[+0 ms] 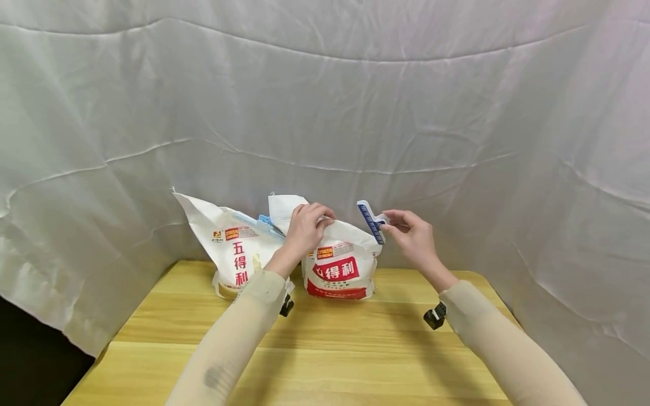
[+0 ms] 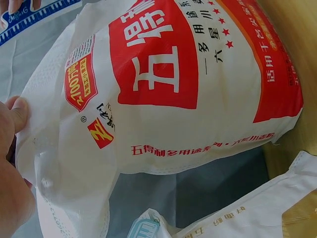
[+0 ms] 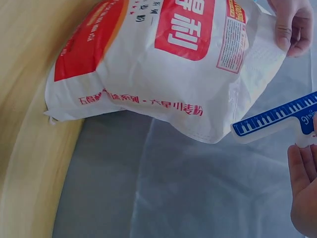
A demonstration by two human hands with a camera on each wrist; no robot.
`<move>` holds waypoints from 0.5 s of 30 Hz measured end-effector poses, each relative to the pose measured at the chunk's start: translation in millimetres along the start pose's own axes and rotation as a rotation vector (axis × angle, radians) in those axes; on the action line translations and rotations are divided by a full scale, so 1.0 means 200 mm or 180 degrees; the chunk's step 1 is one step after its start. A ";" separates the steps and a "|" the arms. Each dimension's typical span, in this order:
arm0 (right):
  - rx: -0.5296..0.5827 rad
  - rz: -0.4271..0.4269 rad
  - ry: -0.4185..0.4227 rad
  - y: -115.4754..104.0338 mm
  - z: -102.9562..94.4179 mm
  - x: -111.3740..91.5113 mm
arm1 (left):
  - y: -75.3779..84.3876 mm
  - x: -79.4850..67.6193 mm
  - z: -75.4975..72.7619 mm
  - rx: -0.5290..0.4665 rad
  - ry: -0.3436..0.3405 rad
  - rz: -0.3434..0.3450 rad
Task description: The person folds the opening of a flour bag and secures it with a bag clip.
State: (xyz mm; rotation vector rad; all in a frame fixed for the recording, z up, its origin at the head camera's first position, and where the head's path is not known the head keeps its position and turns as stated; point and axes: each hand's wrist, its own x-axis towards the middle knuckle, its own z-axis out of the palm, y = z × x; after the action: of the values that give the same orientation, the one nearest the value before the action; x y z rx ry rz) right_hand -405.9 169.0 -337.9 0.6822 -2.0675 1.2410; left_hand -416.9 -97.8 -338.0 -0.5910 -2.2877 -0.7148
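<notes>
My left hand grips the folded top of a white flour bag with red printed panels. In the left wrist view, the thumb presses on the upper edge of that bag. My right hand holds a blue-and-white bag clip by its handle, at the right of the bag's top. Piano-key markings line the clip's long blue bar in the right wrist view. The bar's tip is close to the bag's upper corner; whether they touch I cannot tell.
A second white flour bag stands to the left, its top slanting up, with a light blue clip across it. Both bags are at the back of a wooden table. A grey curtain hangs behind.
</notes>
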 end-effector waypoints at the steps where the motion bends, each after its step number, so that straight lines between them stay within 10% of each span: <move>1: -0.0007 -0.0019 0.0001 0.00 0.00 0.01 | 0.00 0.00 0.00 0.0002 0.0001 0.0002; 15: -0.0176 0.0173 -0.0160 -0.01 0.03 0.11 | -0.01 0.01 0.01 -0.0028 -0.0010 -0.0040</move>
State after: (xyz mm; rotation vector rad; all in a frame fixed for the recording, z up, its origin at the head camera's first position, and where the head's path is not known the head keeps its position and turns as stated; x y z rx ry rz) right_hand -421.3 159.7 -323.8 0.6420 -2.1665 1.2030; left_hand -420.1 -98.8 -339.2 -0.5827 -2.2943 -0.7308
